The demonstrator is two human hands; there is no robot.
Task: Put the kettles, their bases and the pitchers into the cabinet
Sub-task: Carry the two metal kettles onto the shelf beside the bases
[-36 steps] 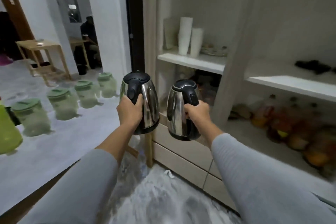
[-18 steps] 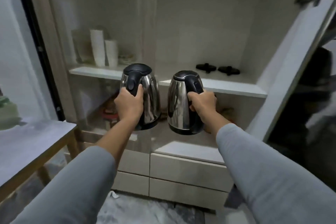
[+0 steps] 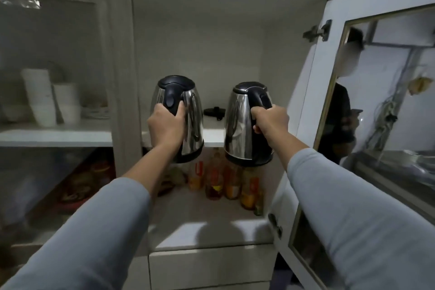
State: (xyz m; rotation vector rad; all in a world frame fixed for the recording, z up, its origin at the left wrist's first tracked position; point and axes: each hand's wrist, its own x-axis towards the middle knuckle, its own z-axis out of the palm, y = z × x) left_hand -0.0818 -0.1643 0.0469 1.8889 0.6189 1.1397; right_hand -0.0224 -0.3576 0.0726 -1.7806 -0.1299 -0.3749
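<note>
open cabinet (image 3: 211, 30), shelf edge (image 3: 213, 135) between kettles; left hand (image 3: 164, 125) fingers clenched on left kettle (image 3: 188, 110), right hand (image 3: 271, 120) on right kettle (image 3: 240, 122).

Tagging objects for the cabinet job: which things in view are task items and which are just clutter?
Task items:
- left kettle, gripped by the left hand
- right kettle, gripped by the right hand
- kettle base, already on the shelf
- cabinet door, open

Clutter:
- bottles on the lower shelf
- white cups in the left compartment
</note>
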